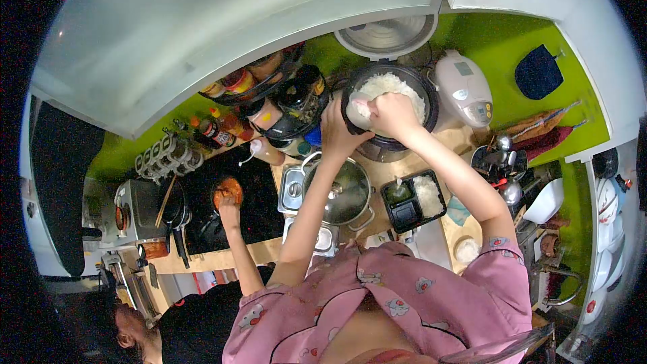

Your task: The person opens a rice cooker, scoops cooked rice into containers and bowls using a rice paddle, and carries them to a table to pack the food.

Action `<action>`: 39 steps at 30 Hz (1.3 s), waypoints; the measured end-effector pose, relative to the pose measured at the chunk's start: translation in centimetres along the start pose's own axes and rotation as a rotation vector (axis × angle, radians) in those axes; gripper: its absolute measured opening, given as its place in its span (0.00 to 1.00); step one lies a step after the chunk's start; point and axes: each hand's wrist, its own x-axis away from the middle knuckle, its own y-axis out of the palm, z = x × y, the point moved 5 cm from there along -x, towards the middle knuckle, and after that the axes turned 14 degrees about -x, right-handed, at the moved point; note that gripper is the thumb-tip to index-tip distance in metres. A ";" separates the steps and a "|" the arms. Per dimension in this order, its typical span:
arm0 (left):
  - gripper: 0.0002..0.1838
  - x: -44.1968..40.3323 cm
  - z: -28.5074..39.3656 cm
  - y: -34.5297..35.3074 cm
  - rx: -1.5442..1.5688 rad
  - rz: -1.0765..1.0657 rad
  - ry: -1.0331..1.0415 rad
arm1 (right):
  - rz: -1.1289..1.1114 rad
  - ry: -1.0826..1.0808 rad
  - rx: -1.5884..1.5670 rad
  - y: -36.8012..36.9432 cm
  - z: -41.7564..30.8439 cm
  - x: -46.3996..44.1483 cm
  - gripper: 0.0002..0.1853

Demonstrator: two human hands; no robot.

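Observation:
My left hand (340, 131) lies against the near left side of the dark rice cooker (431, 109), fingers and thumb round its rim. Inside the cooker is white rice (387, 85). Closed over the rice, my right hand (394, 116) holds a pale scoop (361, 109); its handle is hidden in my fingers. In front of the cooker stands a lidded steel pot (347, 195). Right of the pot, a black compartment tray (406, 216) holds rice in one section and something green in another.
Left, a person's hand (230, 210) is over a pan of orange-red food (221, 192) on the black cooktop (259, 195). A white appliance (464, 87) stands right of the cooker, its open lid (387, 35) behind. Bottles (219, 131) and jars line the back left.

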 end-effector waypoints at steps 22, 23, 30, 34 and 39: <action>0.77 -0.1 -2.0 2.6 0.525 -0.077 0.072 | 0.063 -0.543 0.205 -1.9 -2.0 3.8 0.17; 0.77 0.0 -1.8 2.5 0.501 -0.049 0.074 | 0.065 -0.539 0.210 -2.3 -2.0 3.7 0.16; 0.77 1.5 -0.3 2.6 0.508 0.100 -0.062 | 0.124 -0.307 0.003 -8.0 -1.6 3.0 0.14; 0.78 2.0 -0.3 3.9 0.642 0.236 -0.112 | 0.193 0.124 -0.255 -10.0 -0.3 3.8 0.14; 0.77 2.7 0.5 3.9 0.658 0.319 -0.171 | 0.138 0.098 -0.071 -6.4 -3.0 4.8 0.10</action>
